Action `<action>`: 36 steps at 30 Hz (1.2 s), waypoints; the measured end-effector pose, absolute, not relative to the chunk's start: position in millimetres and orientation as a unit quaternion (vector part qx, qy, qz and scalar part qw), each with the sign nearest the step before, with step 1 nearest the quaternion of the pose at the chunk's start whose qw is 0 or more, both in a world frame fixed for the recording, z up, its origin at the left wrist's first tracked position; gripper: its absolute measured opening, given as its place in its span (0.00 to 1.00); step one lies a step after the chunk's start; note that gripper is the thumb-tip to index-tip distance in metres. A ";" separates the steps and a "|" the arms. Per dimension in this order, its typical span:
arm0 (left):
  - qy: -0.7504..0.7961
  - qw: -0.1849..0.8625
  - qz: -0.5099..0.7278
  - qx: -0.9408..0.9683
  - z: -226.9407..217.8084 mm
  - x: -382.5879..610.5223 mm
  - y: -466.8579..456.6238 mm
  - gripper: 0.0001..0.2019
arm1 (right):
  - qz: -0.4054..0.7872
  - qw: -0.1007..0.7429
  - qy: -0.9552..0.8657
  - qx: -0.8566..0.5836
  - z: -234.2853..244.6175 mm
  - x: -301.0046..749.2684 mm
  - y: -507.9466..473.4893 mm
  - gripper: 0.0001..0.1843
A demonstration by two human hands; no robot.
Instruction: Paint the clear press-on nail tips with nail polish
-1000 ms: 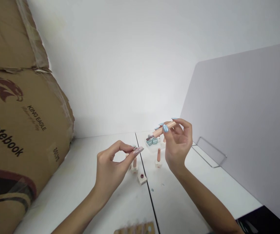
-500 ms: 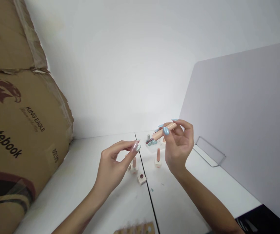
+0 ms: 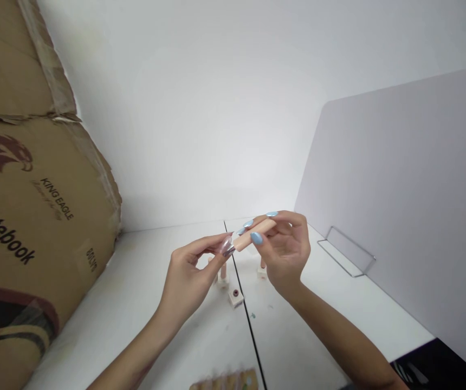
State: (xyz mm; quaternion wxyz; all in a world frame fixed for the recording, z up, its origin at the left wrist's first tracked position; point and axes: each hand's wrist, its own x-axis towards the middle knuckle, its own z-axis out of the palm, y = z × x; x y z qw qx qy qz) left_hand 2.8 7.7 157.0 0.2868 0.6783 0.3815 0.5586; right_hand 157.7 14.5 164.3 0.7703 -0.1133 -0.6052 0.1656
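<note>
My right hand (image 3: 284, 254) is closed on a peach nail polish brush cap (image 3: 254, 234), held tilted with its tip pointing left. My left hand (image 3: 192, 273) is pinched, thumb and forefinger pressed together, holding a small clear false nail (image 3: 227, 247) right at the brush tip. Below the hands, on the white table (image 3: 168, 309), stand small polish bottles: an open one (image 3: 236, 296) with a reddish mouth and a capped one (image 3: 224, 275). Another bottle (image 3: 261, 269) is partly hidden behind my right hand.
A large cardboard box (image 3: 25, 216) printed "notebook" fills the left side. A grey divider panel (image 3: 403, 206) with a wire foot (image 3: 344, 254) stands at the right. A blurred strip of nail tips (image 3: 227, 380) lies at the bottom edge. A seam (image 3: 249, 330) splits the table.
My right hand has moved down and left with the brush, bringing its tip to the false nail in my left hand. The blue bottles behind are now covered by my hand.
</note>
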 end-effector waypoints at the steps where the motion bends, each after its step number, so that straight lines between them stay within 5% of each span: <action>1: 0.379 0.287 0.559 0.679 157.5 3.0 7.5 0.07 | 0.161 0.765 -0.614 -0.111 163.6 157.9 15.4 0.17; 28: 0.387 0.254 0.550 0.695 155.7 -0.2 2.8 0.05 | 0.122 0.813 -0.549 -0.150 168.9 163.8 21.5 0.13; 36: 0.385 0.259 0.550 0.695 159.9 3.7 4.1 0.03 | 0.136 0.772 -0.613 -0.103 166.5 161.4 16.9 0.16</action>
